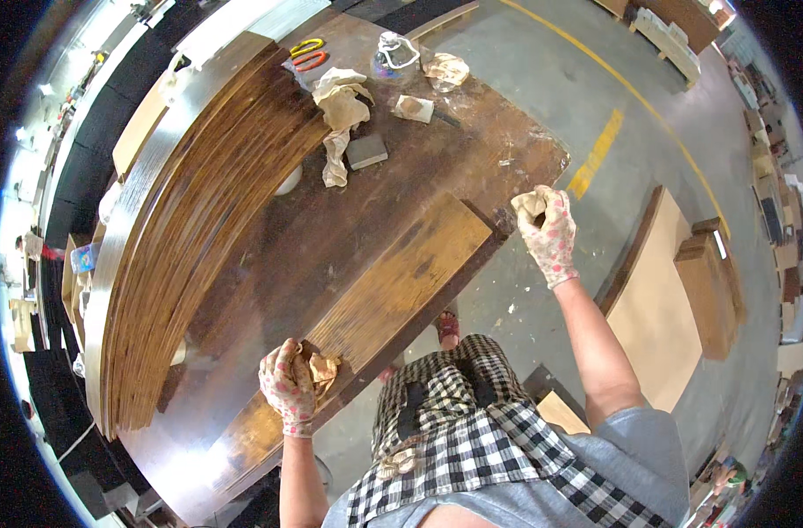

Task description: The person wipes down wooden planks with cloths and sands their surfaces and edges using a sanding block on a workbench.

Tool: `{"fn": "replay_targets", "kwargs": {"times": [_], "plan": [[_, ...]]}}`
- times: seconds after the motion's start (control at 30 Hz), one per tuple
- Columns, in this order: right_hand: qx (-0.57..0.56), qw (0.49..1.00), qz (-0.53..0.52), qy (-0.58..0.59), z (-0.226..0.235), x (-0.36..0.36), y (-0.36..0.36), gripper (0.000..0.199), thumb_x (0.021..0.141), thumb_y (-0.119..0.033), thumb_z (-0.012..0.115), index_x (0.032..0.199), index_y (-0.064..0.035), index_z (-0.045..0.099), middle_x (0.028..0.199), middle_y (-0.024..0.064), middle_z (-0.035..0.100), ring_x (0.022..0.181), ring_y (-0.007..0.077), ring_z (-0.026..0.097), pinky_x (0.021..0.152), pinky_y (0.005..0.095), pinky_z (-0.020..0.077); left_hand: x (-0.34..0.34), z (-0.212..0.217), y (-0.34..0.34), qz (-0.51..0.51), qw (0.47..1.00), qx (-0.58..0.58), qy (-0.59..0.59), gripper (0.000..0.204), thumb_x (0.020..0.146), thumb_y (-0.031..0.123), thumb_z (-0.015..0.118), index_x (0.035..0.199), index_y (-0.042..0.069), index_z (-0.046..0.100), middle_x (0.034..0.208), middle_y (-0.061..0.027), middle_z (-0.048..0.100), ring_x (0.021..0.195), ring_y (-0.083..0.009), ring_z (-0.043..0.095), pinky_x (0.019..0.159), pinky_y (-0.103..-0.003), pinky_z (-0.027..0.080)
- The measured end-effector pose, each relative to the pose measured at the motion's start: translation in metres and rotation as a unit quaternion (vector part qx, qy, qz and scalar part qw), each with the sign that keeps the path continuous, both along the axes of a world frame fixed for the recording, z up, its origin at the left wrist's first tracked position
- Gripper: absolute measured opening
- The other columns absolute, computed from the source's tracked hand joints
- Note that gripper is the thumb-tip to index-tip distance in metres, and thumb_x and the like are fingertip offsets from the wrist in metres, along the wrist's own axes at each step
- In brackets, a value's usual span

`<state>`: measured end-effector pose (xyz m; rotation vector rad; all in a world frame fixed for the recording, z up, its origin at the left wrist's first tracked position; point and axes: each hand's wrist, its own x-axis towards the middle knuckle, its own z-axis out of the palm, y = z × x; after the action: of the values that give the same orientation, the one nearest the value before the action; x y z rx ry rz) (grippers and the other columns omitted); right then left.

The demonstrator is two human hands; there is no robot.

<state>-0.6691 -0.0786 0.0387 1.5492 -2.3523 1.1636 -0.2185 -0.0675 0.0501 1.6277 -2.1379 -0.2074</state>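
Note:
A long wooden board [419, 260] with a patchy brown finish lies slantwise along the near edge of the dark worktable [274, 255]. My left hand [287, 383], in a pink-dotted glove, is closed on a crumpled, brown-stained cloth [325, 370] at the board's surface, left of its middle. Past the board's far right end, my right hand [553, 236] is raised beside the table corner in a matching stained glove. Its fingers are curled in, and what they hold, if anything, cannot be made out.
A tall stack of brown boards [199, 202] fills the table's left side. Behind the board lie crumpled paper [341, 101], a grey block [367, 151], scissors [310, 60] and a clear plastic jug [393, 57]. Large flat panels [652, 299] stand on the floor at right.

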Motion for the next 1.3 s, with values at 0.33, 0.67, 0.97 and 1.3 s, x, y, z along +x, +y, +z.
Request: {"fn": "replay_targets", "kwargs": {"times": [0.33,0.67,0.97,1.3], "plan": [[0.160,0.878,0.412,-0.185,0.010,0.180,0.061,0.016,0.077,-0.017,0.068,0.092,-0.0111,0.064,0.094,0.0067,0.061,0.086,0.0254,0.060,0.070,0.0357,0.0539,-0.001,-0.001,-0.002,-0.006,1.000,-0.018,0.003,0.025,0.082,0.005,0.062,0.107,0.009,0.065,0.100,-0.0088,0.066,0.092,-0.0276,0.061,0.083,-0.039,0.048],[0.030,0.917,0.393,-0.066,0.008,0.168,0.041,0.018,0.076,-0.015,0.068,0.093,-0.0122,0.061,0.095,0.0060,0.060,0.087,0.0245,0.058,0.076,0.0367,0.0515,-0.007,0.005,-0.005,-0.015,1.000,-0.010,0.005,0.025,0.082,0.006,0.063,0.108,0.008,0.065,0.100,-0.0097,0.066,0.093,-0.0282,0.061,0.083,-0.039,0.048],[0.077,0.955,0.284,-0.045,-0.003,0.107,0.031,0.011,0.083,-0.017,0.063,0.090,-0.0091,0.063,0.089,0.0075,0.061,0.087,0.0259,0.062,0.076,0.0395,0.0529,-0.009,0.009,-0.001,0.004,1.000,-0.004,0.022,0.022,0.083,0.007,0.065,0.105,0.008,0.067,0.099,-0.0101,0.066,0.093,-0.0287,0.061,0.084,-0.039,0.048],[0.057,0.795,0.305,-0.521,0.046,0.026,-0.074,0.021,0.094,-0.019,0.061,0.106,-0.0033,0.057,0.107,0.0079,0.066,0.090,0.0132,0.063,0.080,0.0290,0.0526,-0.014,0.016,-0.008,0.101,0.932,0.022,0.349,0.029,0.095,0.013,0.055,0.121,0.002,0.060,0.121,-0.0119,0.060,0.114,-0.0240,0.057,0.098,-0.036,0.046]]}}
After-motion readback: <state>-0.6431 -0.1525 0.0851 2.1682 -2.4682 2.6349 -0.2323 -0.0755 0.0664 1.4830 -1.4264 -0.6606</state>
